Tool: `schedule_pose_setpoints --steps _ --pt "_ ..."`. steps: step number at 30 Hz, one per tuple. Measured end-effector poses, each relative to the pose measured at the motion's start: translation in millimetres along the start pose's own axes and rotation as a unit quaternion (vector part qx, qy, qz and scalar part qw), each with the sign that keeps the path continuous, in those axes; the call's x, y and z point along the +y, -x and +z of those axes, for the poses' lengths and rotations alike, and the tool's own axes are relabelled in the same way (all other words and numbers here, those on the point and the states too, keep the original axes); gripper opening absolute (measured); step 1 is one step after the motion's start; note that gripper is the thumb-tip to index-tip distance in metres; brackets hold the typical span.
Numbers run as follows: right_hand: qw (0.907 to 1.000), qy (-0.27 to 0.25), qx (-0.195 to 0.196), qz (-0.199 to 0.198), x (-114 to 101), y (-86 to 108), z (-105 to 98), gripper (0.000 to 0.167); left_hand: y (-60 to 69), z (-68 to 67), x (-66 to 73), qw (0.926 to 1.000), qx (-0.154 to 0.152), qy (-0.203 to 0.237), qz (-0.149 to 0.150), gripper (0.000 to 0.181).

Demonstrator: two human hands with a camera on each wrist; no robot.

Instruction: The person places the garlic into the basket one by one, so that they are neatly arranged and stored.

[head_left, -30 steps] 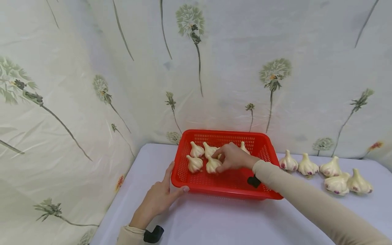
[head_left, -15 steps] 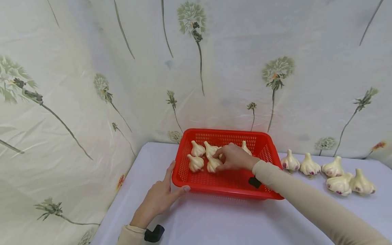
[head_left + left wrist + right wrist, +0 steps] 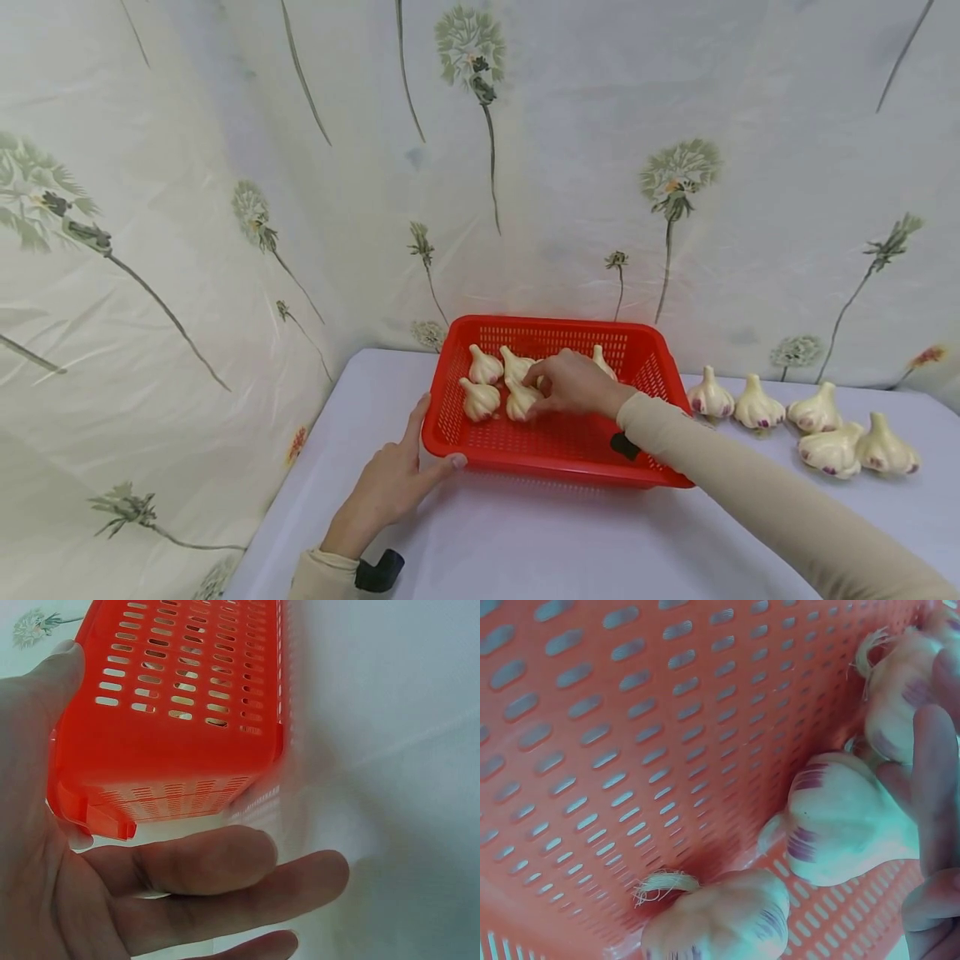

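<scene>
My left hand (image 3: 386, 492) rests against the near left corner of a red perforated plastic basket (image 3: 540, 477). Its thumb touches the front rim and its index finger lies along the left side. In the left wrist view, the other fingers (image 3: 225, 900) stretch out below the basket, apart from it. Inside the basket, my right hand (image 3: 573, 385) pinches a garlic bulb (image 3: 521, 403) between thumb and fingers. More garlic bulbs surround it, among them a front left one (image 3: 480, 400) and a back right one (image 3: 600, 361). My right hand partly hides others.
Several garlic bulbs (image 3: 759, 408) lie on the white-covered table (image 3: 540, 550) to the right of the basket. A flower-patterned curtain (image 3: 555, 208) hangs right behind the table and along its left side. The right forearm crosses the basket's near right corner.
The view shifts slightly. The right hand stays at the same garlic bulb, which tilts or shifts a little under the fingers. The left hand and the basket look still.
</scene>
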State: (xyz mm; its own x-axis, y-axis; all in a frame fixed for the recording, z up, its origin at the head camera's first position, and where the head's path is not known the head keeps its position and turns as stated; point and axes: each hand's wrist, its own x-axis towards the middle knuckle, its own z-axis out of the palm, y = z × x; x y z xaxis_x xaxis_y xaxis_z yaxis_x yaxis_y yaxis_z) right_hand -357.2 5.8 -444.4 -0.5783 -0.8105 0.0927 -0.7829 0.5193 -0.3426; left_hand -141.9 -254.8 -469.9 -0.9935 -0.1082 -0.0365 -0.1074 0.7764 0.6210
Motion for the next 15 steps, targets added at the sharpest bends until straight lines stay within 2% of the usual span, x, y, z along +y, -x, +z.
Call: schedule_pose_setpoints --steps 4,8,15 --pt "0.9998 0.002 0.017 -0.01 3 -0.7 1 0.04 0.1 0.1 0.6 1.0 -0.002 0.001 -0.004 0.107" --pt "0.9999 -0.004 0.013 -0.005 2 0.4 -2 0.04 0.1 -0.1 0.7 1.0 -0.002 0.0 -0.005 0.108" --pt "0.9984 -0.054 0.006 0.012 -5 10.6 -27 0.042 0.2 0.2 0.8 1.0 -0.001 0.003 -0.005 0.108"
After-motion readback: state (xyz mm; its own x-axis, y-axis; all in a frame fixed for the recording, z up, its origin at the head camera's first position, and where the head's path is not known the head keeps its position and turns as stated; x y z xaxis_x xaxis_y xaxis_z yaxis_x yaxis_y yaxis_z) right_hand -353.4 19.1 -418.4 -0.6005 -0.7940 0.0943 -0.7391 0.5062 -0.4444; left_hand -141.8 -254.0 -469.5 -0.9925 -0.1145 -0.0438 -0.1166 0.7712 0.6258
